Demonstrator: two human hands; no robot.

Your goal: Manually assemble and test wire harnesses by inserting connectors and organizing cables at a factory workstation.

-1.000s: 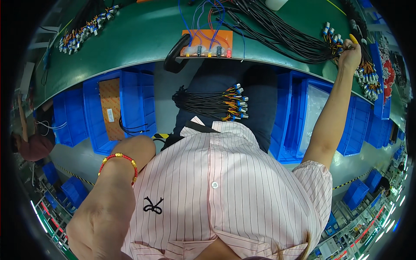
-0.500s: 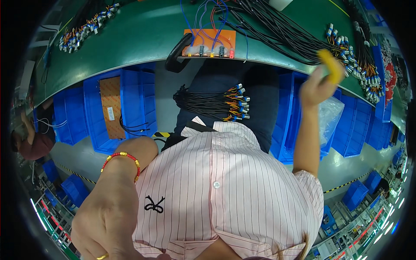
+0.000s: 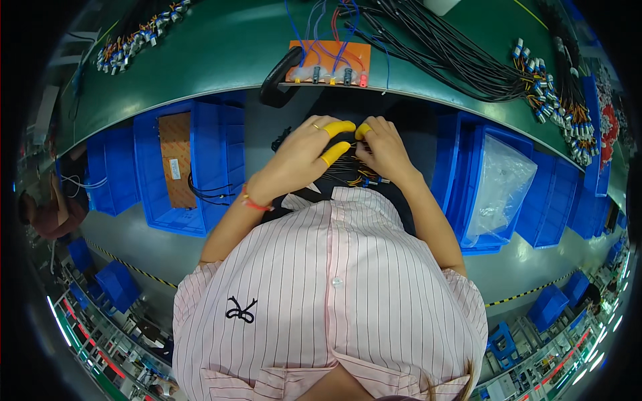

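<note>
Both my hands meet over my lap, in front of the bench edge. My left hand (image 3: 301, 152), its thumb and forefinger in yellow finger covers, closes round a dark, cable-like piece. Close beside it, my right hand (image 3: 384, 148) has bent fingers and one yellow cover; its grip is partly hidden. Under the hands lies a bundle of black cables (image 3: 340, 175) with orange and yellow wire ends and blue-and-silver connectors, mostly covered by them. Beyond, at the bench edge, stands an orange board (image 3: 366, 57) with coloured sockets and blue, purple and red leads.
Black cables (image 3: 461, 60) with connectors spread over the green bench (image 3: 221, 50); another connector bunch (image 3: 144, 33) is at far left. A black curved handle (image 3: 277, 80) overhangs the edge. Blue bins (image 3: 217, 150) flank my legs, one holding clear plastic (image 3: 498, 190). Another person (image 3: 57, 210) is at left.
My left hand has moved from low near my chest up to my lap. My right hand has come in from the cables at right, and both now meet over the bundle.
</note>
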